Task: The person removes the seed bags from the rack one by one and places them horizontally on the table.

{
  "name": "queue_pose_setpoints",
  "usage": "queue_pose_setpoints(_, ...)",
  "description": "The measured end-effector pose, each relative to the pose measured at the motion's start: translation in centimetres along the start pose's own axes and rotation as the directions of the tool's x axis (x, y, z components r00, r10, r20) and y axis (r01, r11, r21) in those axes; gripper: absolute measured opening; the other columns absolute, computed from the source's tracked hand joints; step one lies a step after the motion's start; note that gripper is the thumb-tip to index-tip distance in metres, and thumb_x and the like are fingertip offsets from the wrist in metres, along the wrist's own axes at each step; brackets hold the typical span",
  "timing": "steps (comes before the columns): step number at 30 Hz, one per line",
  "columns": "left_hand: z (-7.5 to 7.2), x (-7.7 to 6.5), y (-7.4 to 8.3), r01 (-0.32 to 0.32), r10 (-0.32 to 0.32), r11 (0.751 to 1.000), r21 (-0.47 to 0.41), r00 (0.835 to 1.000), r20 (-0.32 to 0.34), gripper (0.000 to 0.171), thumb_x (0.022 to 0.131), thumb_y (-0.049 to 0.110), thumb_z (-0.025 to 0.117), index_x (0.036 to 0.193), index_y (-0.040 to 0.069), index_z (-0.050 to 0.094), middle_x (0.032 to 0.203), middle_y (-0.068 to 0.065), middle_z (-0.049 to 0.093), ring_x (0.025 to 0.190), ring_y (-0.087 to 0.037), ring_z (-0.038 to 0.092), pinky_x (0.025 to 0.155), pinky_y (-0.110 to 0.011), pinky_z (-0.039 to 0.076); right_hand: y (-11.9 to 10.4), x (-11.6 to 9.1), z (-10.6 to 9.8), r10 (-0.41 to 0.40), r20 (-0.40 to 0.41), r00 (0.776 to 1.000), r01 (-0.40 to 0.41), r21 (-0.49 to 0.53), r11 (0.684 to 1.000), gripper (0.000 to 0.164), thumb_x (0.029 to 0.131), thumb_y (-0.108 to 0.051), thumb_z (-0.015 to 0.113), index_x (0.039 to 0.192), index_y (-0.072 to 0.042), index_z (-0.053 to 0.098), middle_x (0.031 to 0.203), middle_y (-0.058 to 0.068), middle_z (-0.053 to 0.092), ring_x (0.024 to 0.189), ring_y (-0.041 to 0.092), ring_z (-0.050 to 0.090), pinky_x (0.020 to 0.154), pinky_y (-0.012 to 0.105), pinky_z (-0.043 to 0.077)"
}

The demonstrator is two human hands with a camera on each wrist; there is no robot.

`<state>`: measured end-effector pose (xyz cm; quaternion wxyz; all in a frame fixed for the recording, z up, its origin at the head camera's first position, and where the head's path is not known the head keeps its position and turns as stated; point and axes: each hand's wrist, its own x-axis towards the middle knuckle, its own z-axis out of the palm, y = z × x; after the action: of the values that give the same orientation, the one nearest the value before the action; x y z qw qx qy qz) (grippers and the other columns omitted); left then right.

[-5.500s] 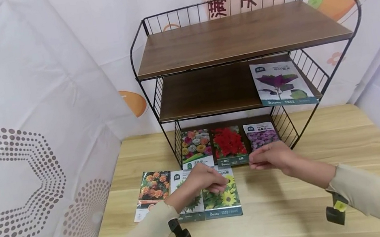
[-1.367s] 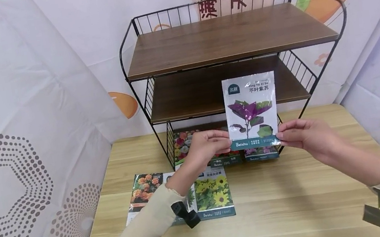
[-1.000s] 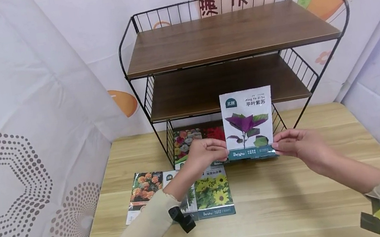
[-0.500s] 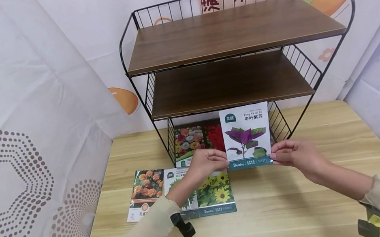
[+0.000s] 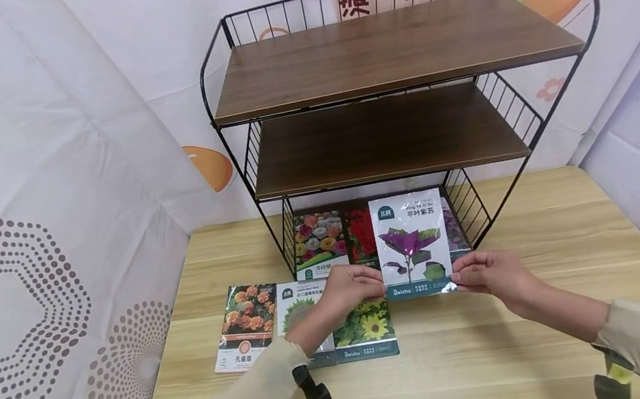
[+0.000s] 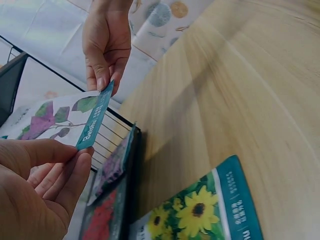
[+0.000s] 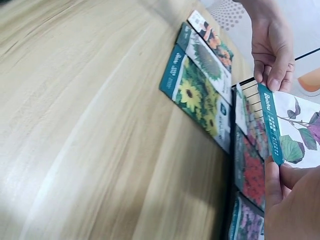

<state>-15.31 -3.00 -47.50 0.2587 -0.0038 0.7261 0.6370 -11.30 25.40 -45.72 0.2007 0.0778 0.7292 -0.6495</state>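
A white seed packet [image 5: 412, 241] with a purple-leaved plant and a teal bottom band is held up in front of the lowest shelf. My left hand [image 5: 343, 292] pinches its lower left corner between thumb and fingers. At the lower right corner, my right hand [image 5: 489, 276] pinches it the same way. Behind it, three packets lie on the bottom shelf: one with mixed roses [image 5: 319, 241], one with red flowers [image 5: 361, 231], partly covered, and one with purple flowers [image 5: 453, 228], mostly hidden. The right wrist view shows the teal band [image 7: 271, 122] stretched between both hands.
Three more packets lie on the wooden table [image 5: 476, 369] at the left: orange marigolds [image 5: 248, 317], a green sunflower head [image 5: 298, 309] and yellow sunflowers [image 5: 372, 329]. The black wire rack [image 5: 534, 140] has two upper brown shelves, the top one [image 5: 391, 51] overhanging.
The purple-leaved packet first lay on the middle shelf at right. Both hands then took it up, and have since lowered it to the front of the bottom shelf.
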Motion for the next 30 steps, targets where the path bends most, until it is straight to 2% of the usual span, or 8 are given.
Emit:
queue_pose_setpoints(9, 0.3, 0.1, -1.5, 0.093, -0.092, 0.995, -0.029, 0.996, 0.011, 0.013, 0.084, -0.003, 0.077, 0.098, -0.002, 0.076, 0.089, -0.015, 0.079, 0.071, -0.013, 0.074, 0.089, -0.047, 0.064, 1.7, 0.4, 0.2, 0.047, 0.039, 0.998, -0.047, 0.014, 0.999, 0.017, 0.094, 0.007, 0.063, 0.108, 0.016, 0.064, 0.088, 0.001, 0.074, 0.081, 0.007, 0.073, 0.082, 0.025, 0.065)
queue_pose_setpoints(18, 0.7, 0.0, -2.9, 0.154, -0.155, 0.986, 0.059, 0.988, 0.009, 0.012, 0.083, 0.000, 0.079, 0.095, 0.001, 0.077, 0.083, -0.010, 0.077, 0.072, -0.019, 0.076, 0.081, -0.042, 0.067, 3.1, 0.3, 0.2, 0.108, 0.095, 0.990, -0.105, -0.035, 0.994, 0.017, 0.093, 0.003, 0.067, 0.105, 0.014, 0.066, 0.084, 0.000, 0.073, 0.077, 0.006, 0.071, 0.078, 0.025, 0.066)
queue_pose_setpoints(24, 0.8, -0.3, -3.5, 0.165, -0.168, 0.984, 0.073, 0.985, 0.036, 0.012, 0.083, -0.002, 0.079, 0.095, 0.000, 0.076, 0.083, -0.011, 0.076, 0.067, -0.014, 0.073, 0.079, -0.041, 0.067, 3.7, 0.2, 0.1, 0.130, 0.144, 0.981, -0.122, -0.064, 0.990, 0.017, 0.092, 0.003, 0.068, 0.105, 0.014, 0.066, 0.084, 0.001, 0.073, 0.076, 0.007, 0.071, 0.077, 0.027, 0.066)
queue_pose_setpoints(30, 0.9, -0.8, -4.1, 0.204, -0.208, 0.976, 0.071, 0.977, 0.051, 0.013, 0.081, -0.004, 0.079, 0.093, 0.000, 0.076, 0.081, -0.011, 0.075, 0.065, -0.014, 0.073, 0.072, -0.034, 0.068, 4.4, 0.3, 0.0, 0.162, 0.184, 0.970, -0.148, -0.088, 0.985, 0.016, 0.090, 0.005, 0.068, 0.103, 0.014, 0.067, 0.084, 0.003, 0.074, 0.076, 0.011, 0.072, 0.076, 0.027, 0.066)
